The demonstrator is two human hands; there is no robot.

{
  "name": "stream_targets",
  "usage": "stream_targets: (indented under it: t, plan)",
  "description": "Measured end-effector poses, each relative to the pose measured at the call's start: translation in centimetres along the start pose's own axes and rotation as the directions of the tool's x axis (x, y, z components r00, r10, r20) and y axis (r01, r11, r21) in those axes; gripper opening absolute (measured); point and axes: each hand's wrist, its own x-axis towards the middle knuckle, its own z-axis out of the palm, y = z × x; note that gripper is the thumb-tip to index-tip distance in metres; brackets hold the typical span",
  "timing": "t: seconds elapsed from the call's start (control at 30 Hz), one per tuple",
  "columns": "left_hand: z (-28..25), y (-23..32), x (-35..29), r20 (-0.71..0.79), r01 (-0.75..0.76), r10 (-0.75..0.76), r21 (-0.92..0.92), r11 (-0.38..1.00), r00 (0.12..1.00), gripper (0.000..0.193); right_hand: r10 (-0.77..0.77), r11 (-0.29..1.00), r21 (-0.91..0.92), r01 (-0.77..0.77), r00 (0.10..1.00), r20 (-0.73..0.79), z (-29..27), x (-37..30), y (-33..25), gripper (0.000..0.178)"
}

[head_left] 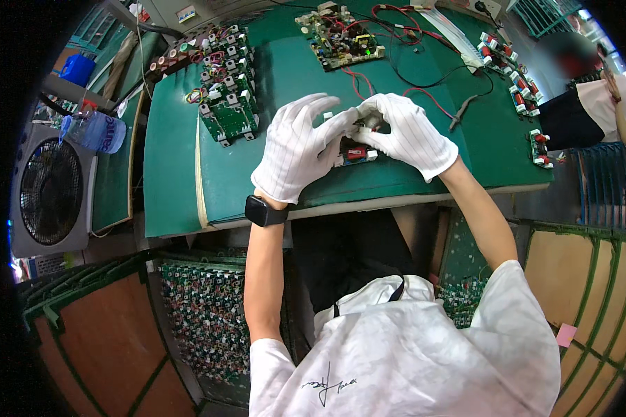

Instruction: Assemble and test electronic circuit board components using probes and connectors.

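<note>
A small board (357,154) shows between the gloved left hand (293,149) and right hand (414,135), near the front edge of the green table (424,177). The left fingers are bent and slightly spread, the right ones curled with the thumb opposite; whether either hand pinches the board, I cannot tell. A wired board (341,42) lies beyond.

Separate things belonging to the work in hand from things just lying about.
Likely belonging:
- striped white-gloved left hand
- similarly gloved right hand
- small circuit board with red component

Likely unrelated:
- clear plastic bottle
- blue plastic container
- grey square-framed fan
</note>
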Motion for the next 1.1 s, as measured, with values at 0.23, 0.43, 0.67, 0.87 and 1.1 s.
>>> stream_targets:
  t: [0.23, 0.43, 0.67, 0.87, 1.1]
  plan:
    - [0.7, 0.2, 0.4, -0.059, -0.071, 0.083, 0.188, 0.980, 0.995, 0.041, -0.307, 0.947, -0.157, 0.281, 0.936, -0.172, -0.3, 0.5, 0.7, 0.021]
    - [1.3, 0.7, 0.8, -0.067, -0.069, 0.079, 0.142, 0.987, 0.995, 0.025, -0.220, 0.974, -0.072, 0.213, 0.969, -0.111, -0.7, 0.3, 1.4, 0.023]
    - [1.2, 0.6, 0.6, -0.031, -0.132, 0.139, 0.168, 0.977, 0.990, 0.033, -0.193, 0.980, 0.021, 0.196, 0.976, -0.103, -0.5, 0.2, 2.1, 0.024]
    - [1.2, 0.6, 0.1, 0.023, -0.101, 0.099, 0.143, 0.985, 0.995, 0.034, -0.136, 0.989, 0.054, 0.140, 0.987, -0.087, -0.2, -0.2, 2.3, 0.021]
    - [1.5, 0.0, -0.6, -0.027, -0.073, 0.076, 0.094, 0.993, 0.997, 0.031, 0.006, 0.991, 0.130, 0.002, 0.998, -0.060, -2.5, -0.7, 2.8, 0.018]
